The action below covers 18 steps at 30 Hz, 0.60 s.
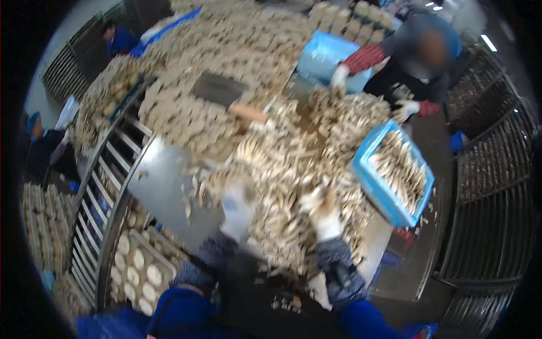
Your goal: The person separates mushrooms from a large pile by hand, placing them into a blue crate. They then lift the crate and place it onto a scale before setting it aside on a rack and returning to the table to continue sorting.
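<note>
A heap of loose, pale-stemmed mushrooms [276, 186] covers the metal table in front of me. My left hand [238, 208], in a white glove, is at the near left side of the heap. Motion smears its fingers, so its grip cannot be made out. My right hand [324, 213], also gloved, is over the heap's near right part, its fingers curled round some mushrooms. A cleaver [219, 89] with a wooden handle lies beyond the heap, on packed mushroom clumps. To the right, a blue crate [370, 189] holds mushrooms laid in rows.
Across the table a person with gloved hands [340, 78] works beside another blue crate [322, 53]. A metal rail [116, 209] runs along the left, with trays of white-topped bottles [138, 260] below. Two more people are at the far left. Dark racks [491, 181] line the right.
</note>
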Each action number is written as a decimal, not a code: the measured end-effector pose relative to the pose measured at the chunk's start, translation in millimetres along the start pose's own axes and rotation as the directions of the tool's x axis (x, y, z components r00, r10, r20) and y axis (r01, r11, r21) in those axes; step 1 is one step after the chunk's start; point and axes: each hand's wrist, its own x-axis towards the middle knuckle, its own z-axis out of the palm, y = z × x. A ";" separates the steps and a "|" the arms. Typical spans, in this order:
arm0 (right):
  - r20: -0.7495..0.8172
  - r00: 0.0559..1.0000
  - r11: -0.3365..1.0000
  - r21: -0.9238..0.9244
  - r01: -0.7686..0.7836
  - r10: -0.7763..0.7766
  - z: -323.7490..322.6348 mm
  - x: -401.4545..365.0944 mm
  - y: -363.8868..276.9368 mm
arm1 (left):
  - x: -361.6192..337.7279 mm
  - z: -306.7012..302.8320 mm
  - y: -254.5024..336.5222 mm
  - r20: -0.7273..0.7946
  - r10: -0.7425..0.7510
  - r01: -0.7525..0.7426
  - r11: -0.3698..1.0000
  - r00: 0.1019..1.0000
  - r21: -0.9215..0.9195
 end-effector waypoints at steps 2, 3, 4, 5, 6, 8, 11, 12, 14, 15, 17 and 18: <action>-0.035 0.999 0.996 0.083 -0.015 0.018 4.1 10.6 -2.3 | 23.4 -33.7 -27.8 -0.154 -0.303 0.308 0.951 0.940 0.006; -0.182 0.978 0.977 0.205 -0.060 0.098 45.2 -10.5 0.0 | 24.9 -40.1 -48.0 -0.191 -0.444 0.460 0.886 0.876 0.052; -0.163 0.987 0.998 -0.060 -0.022 0.012 21.0 -9.7 18.7 | 27.8 -43.5 -69.1 -0.247 -0.563 0.596 0.798 0.789 0.083; -0.092 0.993 0.946 -0.320 0.041 -0.074 -8.6 -0.4 38.3 | 18.9 -40.8 -106.4 -0.157 -0.609 0.627 0.771 0.777 0.112; -0.076 0.997 0.986 -0.164 0.005 -0.018 -24.6 -0.2 56.3 | 14.1 -37.3 -129.8 0.097 -0.780 0.786 0.611 0.619 -0.098; 0.003 1.000 0.689 -0.725 0.021 -0.027 -10.4 -5.2 80.4 | -1.3 -8.7 -169.1 0.370 -0.820 0.896 0.363 0.438 -0.257; 0.029 0.997 0.602 -0.798 -0.022 0.075 41.2 -2.4 102.0 | -17.3 14.1 -183.6 0.641 -0.527 0.830 0.336 0.558 -0.446; 0.041 0.998 0.448 -0.894 0.018 0.041 27.7 14.4 113.0 | 2.4 -2.5 -143.3 0.661 -0.447 0.797 0.284 0.602 -0.534; 0.199 0.971 0.092 -0.978 0.188 0.132 21.0 32.3 118.2 | 14.3 -13.6 -97.9 0.674 -0.351 0.750 0.156 0.650 -0.643; 0.300 0.913 -0.078 -0.940 0.332 0.278 22.3 32.6 117.5 | 7.3 -13.6 -87.9 0.679 -0.348 0.754 0.155 0.646 -0.638; 0.200 0.961 0.101 -0.978 0.183 0.190 2.1 34.4 144.4 | -10.9 -17.2 -73.0 0.636 -0.377 0.737 0.411 0.673 -0.537; 0.234 0.969 0.200 -0.956 0.214 0.081 4.6 21.5 146.3 | -29.0 -13.8 -73.4 0.594 -0.382 0.707 0.390 0.708 -0.591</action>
